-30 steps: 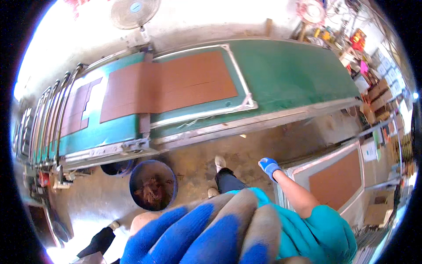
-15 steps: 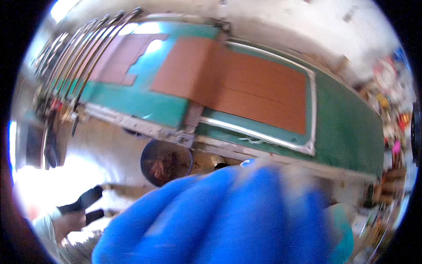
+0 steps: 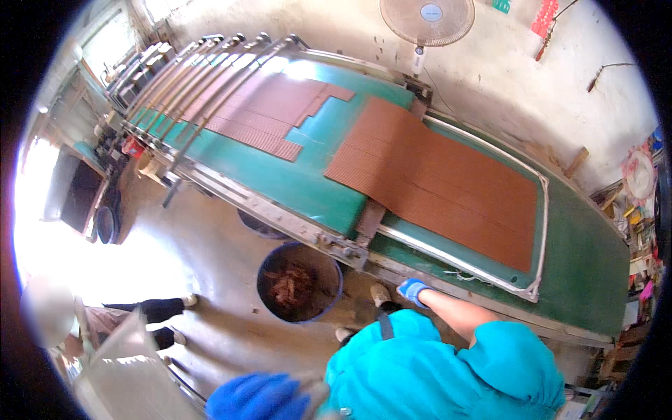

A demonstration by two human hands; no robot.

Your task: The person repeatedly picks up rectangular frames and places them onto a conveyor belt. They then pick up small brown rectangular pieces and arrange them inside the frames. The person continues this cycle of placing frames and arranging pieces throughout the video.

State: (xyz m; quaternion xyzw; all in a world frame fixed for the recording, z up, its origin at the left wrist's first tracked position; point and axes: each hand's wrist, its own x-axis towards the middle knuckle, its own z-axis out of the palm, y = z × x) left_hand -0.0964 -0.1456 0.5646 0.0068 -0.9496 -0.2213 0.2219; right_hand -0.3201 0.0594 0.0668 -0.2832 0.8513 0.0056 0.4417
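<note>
My right hand point(image 3: 414, 292), in a blue glove, is at the front edge of the long green table point(image 3: 584, 269). Its fingers look curled; whether they hold anything is hidden. Low in the picture, my left hand point(image 3: 259, 397), also gloved in blue, is close and blurred, its fingers side by side; nothing shows in it. A large ribbed brown sheet point(image 3: 448, 185) lies beyond my right hand, bridging a gap from the green belt point(image 3: 280, 185) onto a bed inside a pale metal frame point(image 3: 540, 231). More brown pieces point(image 3: 269, 112) lie farther left on the belt.
Several metal bars point(image 3: 217, 98) cross the belt's left part. A round tub point(image 3: 299, 316) with brown scraps stands on the floor left of me. Another person point(image 3: 112, 343) is at the lower left. A fan point(image 3: 427, 21) stands by the wall; shelves of clutter point(image 3: 637, 217) line the right.
The blue glove that filled the lower middle has dropped to the lower left. My teal-clothed body and right forearm now show. The view has shifted, bringing the fan in; the brown sheet looks unchanged.
</note>
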